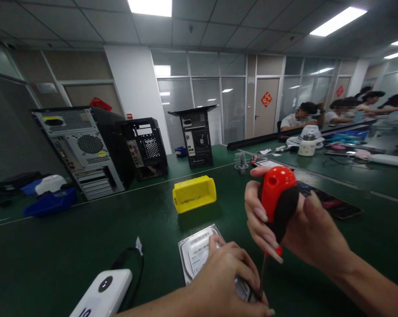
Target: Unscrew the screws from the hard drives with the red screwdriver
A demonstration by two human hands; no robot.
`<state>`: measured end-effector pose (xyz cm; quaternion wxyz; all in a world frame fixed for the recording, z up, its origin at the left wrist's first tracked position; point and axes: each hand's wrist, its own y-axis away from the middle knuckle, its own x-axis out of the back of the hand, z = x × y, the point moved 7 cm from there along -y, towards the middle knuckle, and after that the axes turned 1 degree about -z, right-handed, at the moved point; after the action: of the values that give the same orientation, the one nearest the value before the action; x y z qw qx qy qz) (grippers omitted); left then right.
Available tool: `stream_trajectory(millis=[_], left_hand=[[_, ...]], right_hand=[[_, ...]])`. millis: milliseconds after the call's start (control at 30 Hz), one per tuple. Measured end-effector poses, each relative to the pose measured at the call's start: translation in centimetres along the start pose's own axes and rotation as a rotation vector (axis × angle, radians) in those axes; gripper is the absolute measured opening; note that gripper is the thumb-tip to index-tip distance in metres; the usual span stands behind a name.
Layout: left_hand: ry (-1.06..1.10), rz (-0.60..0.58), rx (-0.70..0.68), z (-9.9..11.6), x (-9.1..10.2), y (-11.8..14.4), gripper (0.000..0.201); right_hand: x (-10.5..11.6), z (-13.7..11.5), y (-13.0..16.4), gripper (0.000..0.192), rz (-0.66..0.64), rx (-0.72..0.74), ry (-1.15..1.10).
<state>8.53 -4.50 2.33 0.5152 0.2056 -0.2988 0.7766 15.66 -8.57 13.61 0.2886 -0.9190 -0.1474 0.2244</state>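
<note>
— What does the hard drive look like?
— Silver, flat, with a white label, lying on the green table just in front of the yellow bin. The left hand presses down on it, fingers curled over its near end.
— And the right hand?
— Clenched around a red-and-black screwdriver, upright, shaft down at the drive.
— Counts?
— One drive, one bin, three computer cases beyond the bin.

Screwdriver handle: glossy red plastic, matt black grip; thin metal shaft. Hard drive: brushed metal lid, paper label. Bin: smooth yellow plastic. Table: matt green mat, possibly rubber. Computer case: perforated grey metal.
</note>
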Motion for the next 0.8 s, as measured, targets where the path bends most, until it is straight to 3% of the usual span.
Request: stream_trajectory(millis=[300,633,800], left_hand=[[-0.043,-0.081,0.011,1.2,0.0,-0.1,0.016],[-0.182,-0.088,0.038,2.0,0.4,-0.3,0.012],[-0.182,-0.091,0.06,1.4,0.1,-0.1,0.014]], right_hand=[[-0.2,0.2,0.2,0.037,-0.037,-0.054,-0.011],[-0.4,0.4,0.3,0.03,-0.074,-0.026,0.024],[0.3,0.8,0.4,0.049,-0.038,-0.007,0.045]])
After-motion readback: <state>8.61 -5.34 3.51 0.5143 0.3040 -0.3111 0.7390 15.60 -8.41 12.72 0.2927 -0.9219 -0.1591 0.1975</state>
